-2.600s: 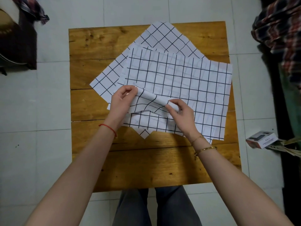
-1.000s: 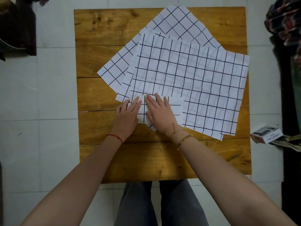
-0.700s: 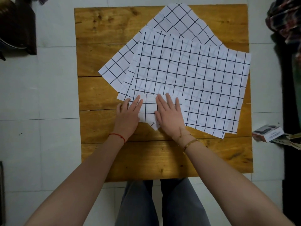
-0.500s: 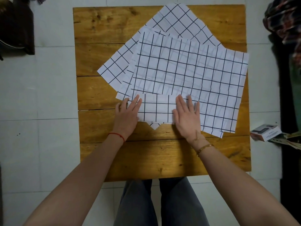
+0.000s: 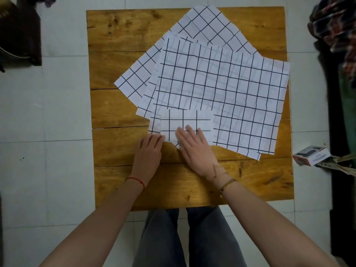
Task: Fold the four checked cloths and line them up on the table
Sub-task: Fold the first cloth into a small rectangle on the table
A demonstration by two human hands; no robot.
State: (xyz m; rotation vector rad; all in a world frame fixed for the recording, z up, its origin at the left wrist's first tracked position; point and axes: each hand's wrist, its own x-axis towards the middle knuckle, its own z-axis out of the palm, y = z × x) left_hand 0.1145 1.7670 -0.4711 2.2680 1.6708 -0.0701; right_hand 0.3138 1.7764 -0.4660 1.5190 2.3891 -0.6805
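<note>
A small folded checked cloth [image 5: 186, 122] lies at the near left corner of a pile of unfolded white checked cloths [image 5: 221, 87] on the wooden table [image 5: 119, 31]. My right hand [image 5: 194, 149] lies flat with straight fingers on the folded cloth's near edge. My left hand [image 5: 149, 149] rests on the table at the folded cloth's left near corner, fingertips touching the cloth edge. The top unfolded cloth lies square; another under it [image 5: 208, 24] is turned diagonally and sticks out at the far side and left.
The pile covers the table's middle and right. Bare wood shows along the left side and the near edge [image 5: 173, 185]. A small box [image 5: 312, 155] lies on the tiled floor at the right, next to dark furniture with plaid fabric [image 5: 335, 26].
I first held the small cloth up in both hands, then laid it down and pressed it. My right hand slid right along it and has come back left; both hands drew nearer to me.
</note>
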